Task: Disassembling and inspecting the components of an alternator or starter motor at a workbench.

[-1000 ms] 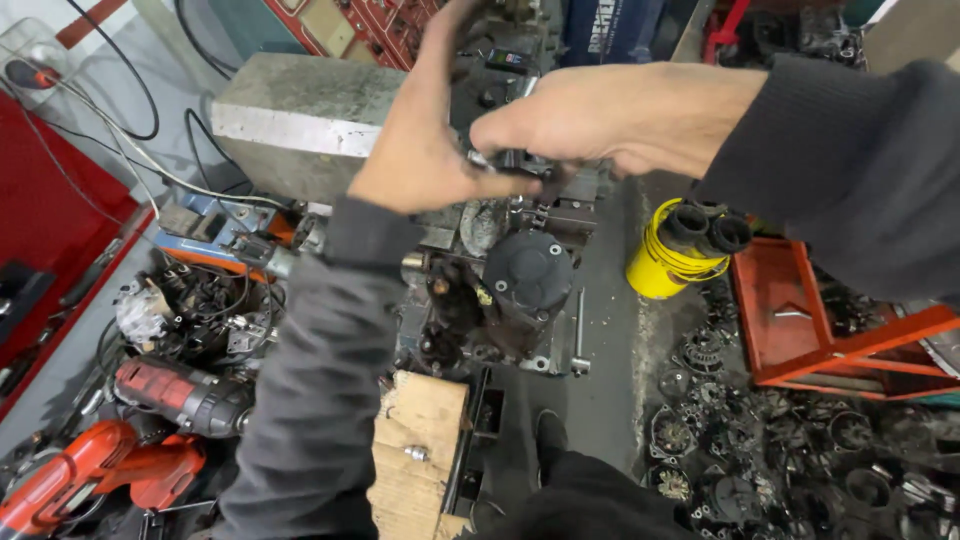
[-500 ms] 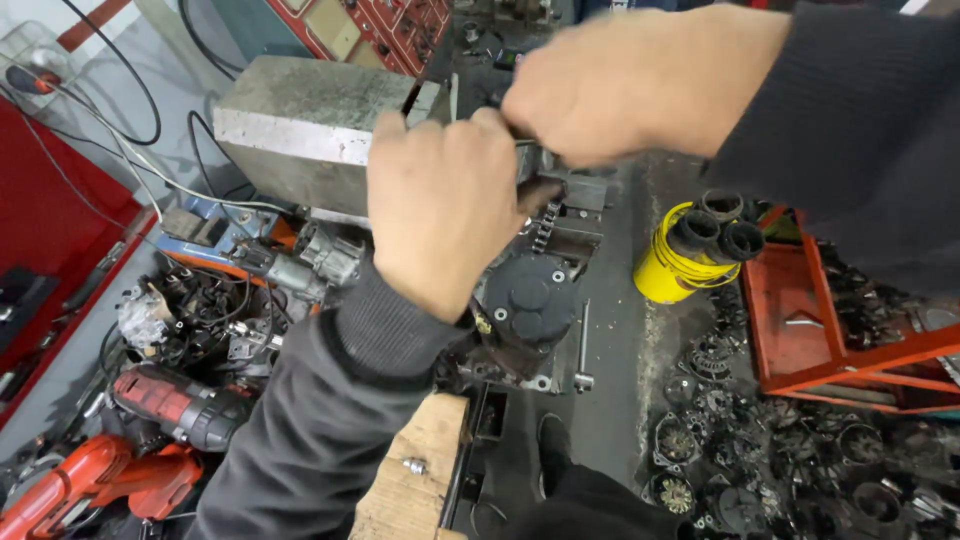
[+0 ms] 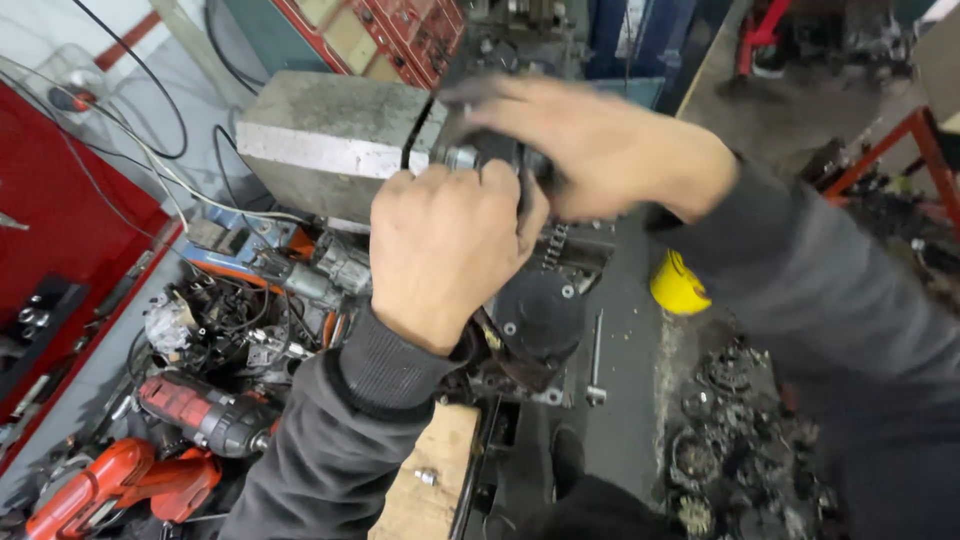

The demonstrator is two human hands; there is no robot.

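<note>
Cluttered workshop floor [image 3: 620, 400], concrete block [image 3: 320, 140] behind

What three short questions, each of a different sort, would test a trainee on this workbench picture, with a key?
1. True or false: both hands are closed around one dark metal part.
2. Which stands nearest the right forearm? A) yellow container B) red power drill C) grey concrete block
3. Fill in: the loose bolt lies on a piece of ____.

Key
1. True: the left hand and the right hand both have a grip on the dark metal part.
2. A: the yellow container sits just below the sleeve; the red power drill and the grey concrete block are farther left.
3. Wood: the bolt rests on the wooden block.
</note>
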